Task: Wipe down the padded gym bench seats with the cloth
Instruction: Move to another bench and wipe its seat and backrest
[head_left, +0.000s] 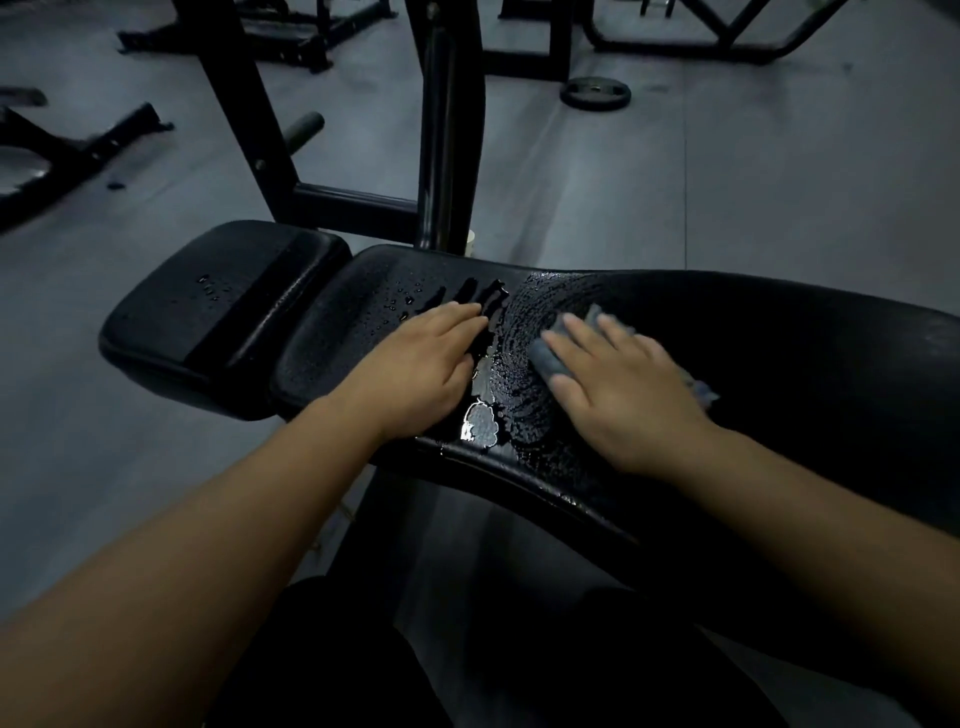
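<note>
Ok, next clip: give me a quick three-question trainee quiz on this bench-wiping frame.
1. True or false: the left hand lies flat on the long pad, with nothing beneath it.
2. The grey cloth is: A) under the right hand, B) under the left hand, C) on the floor.
3. Fill in: the small seat pad carries a few water ____.
Key: 1 true; 2 A; 3 droplets.
</note>
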